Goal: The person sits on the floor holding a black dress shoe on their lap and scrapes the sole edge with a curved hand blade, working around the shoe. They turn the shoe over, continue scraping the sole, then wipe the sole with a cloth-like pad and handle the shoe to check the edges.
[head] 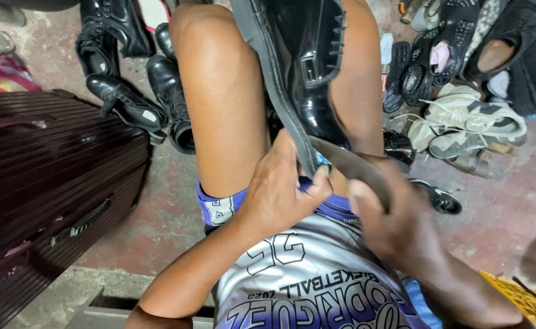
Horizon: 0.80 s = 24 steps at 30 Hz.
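The shoe (307,73) lay between the knees, the left hand (277,195) pinching its sole edge and the right hand (396,225) clenched on a blurred blade (347,161), which could slip and cut the thumb.

The person wears a sleeveless basketball jersey (317,286), silver-grey and glossy, with large white-outlined numerals and lettering edged in dark purple across the front. Below it are matching shorts (225,207) in purple with white trim and a pale patch at the hem. Both arms are bare from the shoulder down, with no sleeves, watch or rings visible on the left hand (277,195) or the right hand (396,225). The legs are bare below the shorts.
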Motion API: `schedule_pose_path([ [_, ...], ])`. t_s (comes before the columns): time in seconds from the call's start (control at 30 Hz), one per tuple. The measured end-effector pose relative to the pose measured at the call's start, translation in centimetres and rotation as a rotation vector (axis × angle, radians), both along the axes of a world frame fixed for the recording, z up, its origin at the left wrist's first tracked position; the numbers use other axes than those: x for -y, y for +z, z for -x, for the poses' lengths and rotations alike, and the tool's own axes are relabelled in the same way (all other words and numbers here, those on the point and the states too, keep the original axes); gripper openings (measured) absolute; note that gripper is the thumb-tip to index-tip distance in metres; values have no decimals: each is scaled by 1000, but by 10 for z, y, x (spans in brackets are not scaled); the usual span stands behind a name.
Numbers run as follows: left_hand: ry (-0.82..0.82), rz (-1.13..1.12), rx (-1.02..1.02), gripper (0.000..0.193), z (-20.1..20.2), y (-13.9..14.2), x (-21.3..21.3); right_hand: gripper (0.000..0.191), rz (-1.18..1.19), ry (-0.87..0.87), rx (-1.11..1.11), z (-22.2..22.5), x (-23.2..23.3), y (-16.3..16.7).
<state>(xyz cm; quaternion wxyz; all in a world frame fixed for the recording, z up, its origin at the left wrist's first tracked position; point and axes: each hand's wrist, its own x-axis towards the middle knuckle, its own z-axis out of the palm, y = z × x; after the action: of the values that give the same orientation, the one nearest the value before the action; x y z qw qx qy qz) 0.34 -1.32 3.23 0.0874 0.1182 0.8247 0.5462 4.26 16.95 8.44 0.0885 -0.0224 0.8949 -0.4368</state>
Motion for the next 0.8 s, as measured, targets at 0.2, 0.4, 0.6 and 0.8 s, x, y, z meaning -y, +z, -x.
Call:
schedule_pose_path([
  [0.2, -30, -250, 234, 61, -1, 8, 14, 45, -304, 389, -264, 5, -10, -4],
  [0.4, -99, -242, 249, 57, -5, 9, 16, 60, -351, 495, -349, 2, -28, -12],
  [0.6, -93, -143, 253, 48, -4, 2, 11, 62, -294, 553, -440, 17, -41, -9],
  [0.8, -66, -180, 194, 45, -8, -7, 1, 64, -303, 583, -361, 17, -50, -15],
])
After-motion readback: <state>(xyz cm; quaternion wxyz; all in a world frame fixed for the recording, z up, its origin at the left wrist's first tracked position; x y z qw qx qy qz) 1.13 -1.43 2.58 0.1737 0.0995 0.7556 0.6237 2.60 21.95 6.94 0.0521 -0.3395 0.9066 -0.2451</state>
